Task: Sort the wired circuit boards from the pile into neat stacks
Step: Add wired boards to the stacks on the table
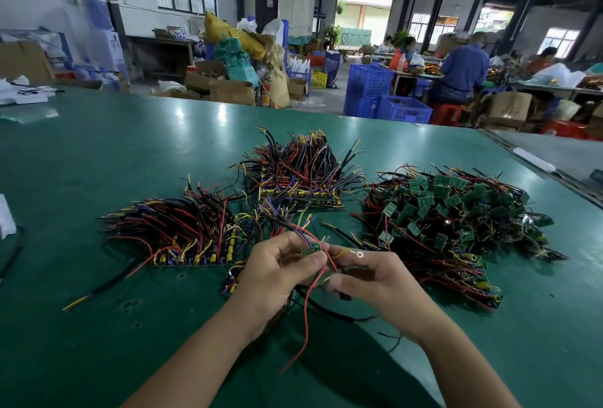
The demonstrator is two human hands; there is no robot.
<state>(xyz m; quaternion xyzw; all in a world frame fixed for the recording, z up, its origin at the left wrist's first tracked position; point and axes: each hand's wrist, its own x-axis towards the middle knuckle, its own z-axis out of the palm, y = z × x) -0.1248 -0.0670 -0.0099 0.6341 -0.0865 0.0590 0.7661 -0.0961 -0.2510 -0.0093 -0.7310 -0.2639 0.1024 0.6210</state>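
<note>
A loose pile of small green wired circuit boards [456, 215] lies on the right of the green table [98, 159]. One neat stack of boards with fanned wires [182, 231] sits at the left, and another stack [300, 169] lies behind the middle. My left hand [277, 274] and my right hand [372, 277] meet above the table's near middle. Together they pinch a small green wired board [315, 249]. Its red wire [306, 319] hangs down between my forearms, and a ring terminal [360, 255] sticks up by my right fingers. A few more boards [233, 282] lie under my left hand.
White packets [23, 94] lie at the table's far left, and a white object [6, 218] sits at its left edge. Blue crates [385, 97] and cardboard boxes [228, 87] stand beyond the far edge. People sit working at tables at the back right.
</note>
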